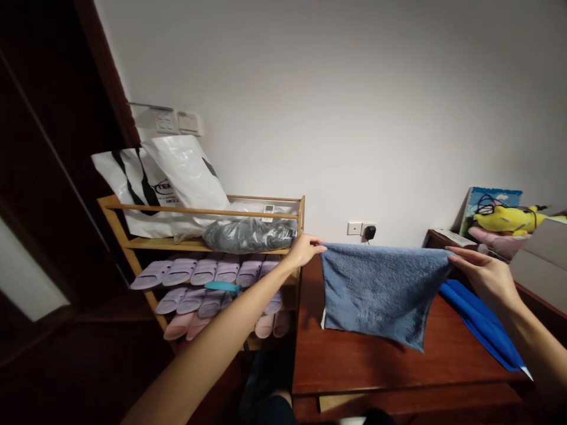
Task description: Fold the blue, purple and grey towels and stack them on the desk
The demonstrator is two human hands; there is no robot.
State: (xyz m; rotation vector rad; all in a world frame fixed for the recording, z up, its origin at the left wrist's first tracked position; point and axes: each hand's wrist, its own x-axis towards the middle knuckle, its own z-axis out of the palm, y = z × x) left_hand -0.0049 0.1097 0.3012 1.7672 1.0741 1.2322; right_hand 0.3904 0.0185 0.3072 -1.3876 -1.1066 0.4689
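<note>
A blue-grey towel [381,295] hangs stretched between my two hands above the wooden table [345,369]. My left hand [305,250] pinches its upper left corner. At the upper right corner, my right hand [485,274] grips the towel between thumb and fingers. The towel's top edge is nearly level, and its lower right corner droops lowest. A small white tag shows at the lower left side. Beneath my right hand and forearm, a folded bright blue cloth [481,324] lies on the table's right part.
Left of the table stands a wooden shoe rack [133,260] with several purple slippers [204,270] and pink ones [179,326]. White bags [186,171] sit on top. A black plug [369,232] is in the wall socket. A yellow plush toy [505,219] is at the right.
</note>
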